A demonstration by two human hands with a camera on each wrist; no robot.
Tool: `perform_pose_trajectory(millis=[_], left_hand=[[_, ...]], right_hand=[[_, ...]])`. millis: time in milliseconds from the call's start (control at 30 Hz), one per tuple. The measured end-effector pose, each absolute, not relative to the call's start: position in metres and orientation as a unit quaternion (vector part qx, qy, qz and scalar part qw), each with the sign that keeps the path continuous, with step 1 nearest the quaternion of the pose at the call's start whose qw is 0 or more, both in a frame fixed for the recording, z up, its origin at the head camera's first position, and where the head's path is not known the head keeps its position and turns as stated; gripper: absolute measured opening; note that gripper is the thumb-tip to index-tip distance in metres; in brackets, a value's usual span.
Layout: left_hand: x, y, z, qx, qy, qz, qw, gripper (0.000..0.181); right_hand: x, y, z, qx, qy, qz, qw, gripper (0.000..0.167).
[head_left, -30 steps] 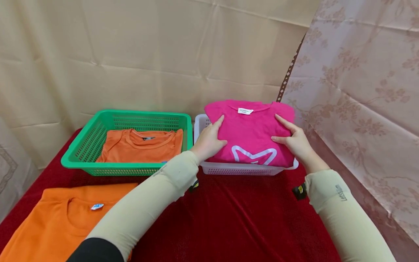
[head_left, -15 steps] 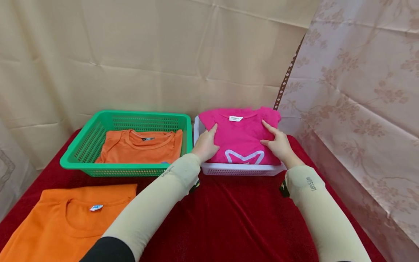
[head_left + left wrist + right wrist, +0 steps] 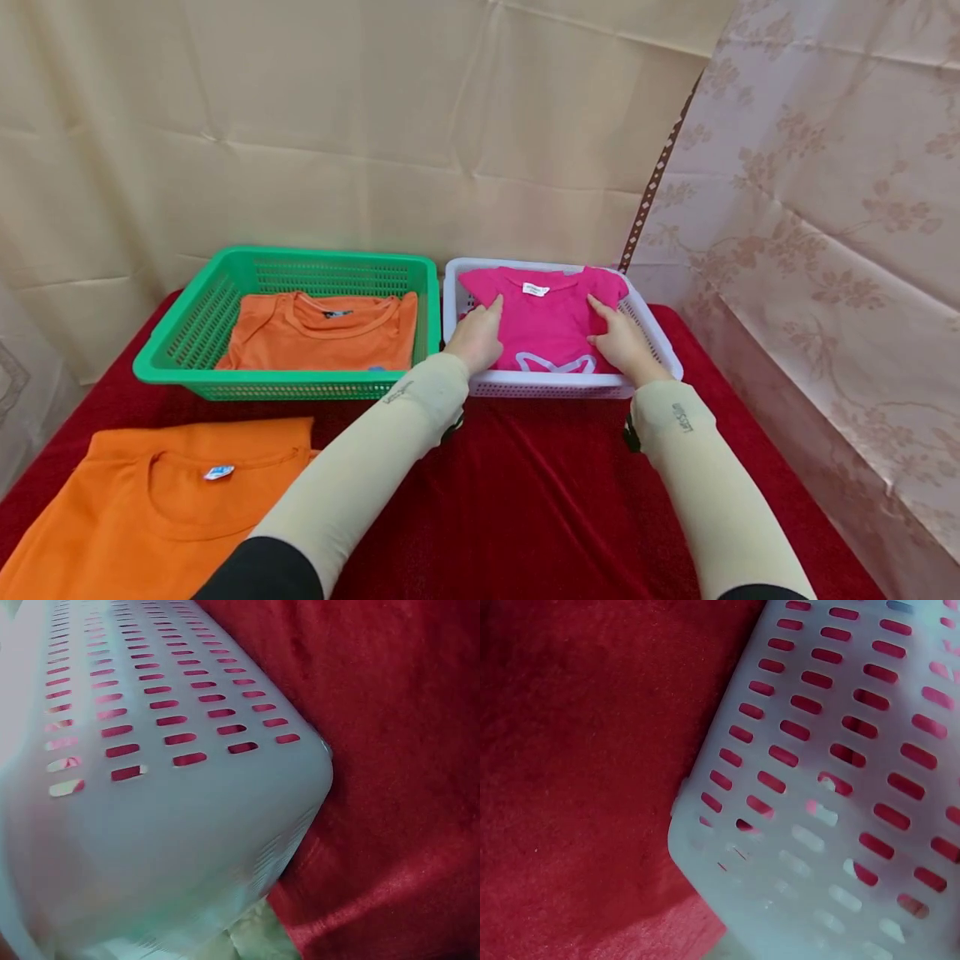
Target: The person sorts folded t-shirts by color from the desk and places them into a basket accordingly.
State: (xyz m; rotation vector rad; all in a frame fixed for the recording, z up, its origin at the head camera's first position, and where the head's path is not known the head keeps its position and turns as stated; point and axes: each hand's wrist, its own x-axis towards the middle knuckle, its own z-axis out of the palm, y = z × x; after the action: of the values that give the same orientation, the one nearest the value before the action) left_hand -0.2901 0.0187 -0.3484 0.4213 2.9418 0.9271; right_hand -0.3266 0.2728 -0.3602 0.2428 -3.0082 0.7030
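A folded pink T-shirt [image 3: 543, 321], with a white neck label and part of a pale star outline, lies within the white basket [image 3: 570, 381]. My left hand [image 3: 478, 335] holds its left side; my right hand [image 3: 624, 343] holds its right side. On each hand the thumb and a forefinger show on top of the cloth, and the other fingers are hidden. Both wrist views are filled by the outer wall of the white basket [image 3: 187, 817], its slots [image 3: 844, 754] showing pink behind; neither hand can be made out there.
Left of the white basket stands a green basket [image 3: 277, 379] with a folded orange T-shirt [image 3: 330, 342] inside. Another orange T-shirt [image 3: 172, 508] lies folded at the front left of the red cloth [image 3: 517, 500]. Beige curtains [image 3: 360, 133] hang behind.
Both hands have lowered the pink T-shirt into the white basket, shifting it left and down. More of the basket's back and right rim now shows. The orange T-shirts have stayed put.
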Motion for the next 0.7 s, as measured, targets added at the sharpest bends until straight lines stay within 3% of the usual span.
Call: perform_pose_trajectory(millis=[233, 500, 700], left_hand=[[-0.289, 0.025, -0.352, 0.151, 0.96, 0.235, 0.034, 0.066], [-0.29, 0.027, -0.353, 0.145, 0.967, 0.209, 0.024, 0.009], [-0.287, 0.028, -0.355, 0.125, 0.968, 0.215, 0.013, 0.019]], right_hand=[[-0.33, 0.267, -0.366, 0.066, -0.983, 0.16, -0.053, 0.071], [-0.333, 0.263, -0.367, 0.035, -0.986, 0.137, -0.086, 0.071], [-0.331, 0.261, -0.368, 0.007, -0.984, 0.138, -0.113, 0.072]])
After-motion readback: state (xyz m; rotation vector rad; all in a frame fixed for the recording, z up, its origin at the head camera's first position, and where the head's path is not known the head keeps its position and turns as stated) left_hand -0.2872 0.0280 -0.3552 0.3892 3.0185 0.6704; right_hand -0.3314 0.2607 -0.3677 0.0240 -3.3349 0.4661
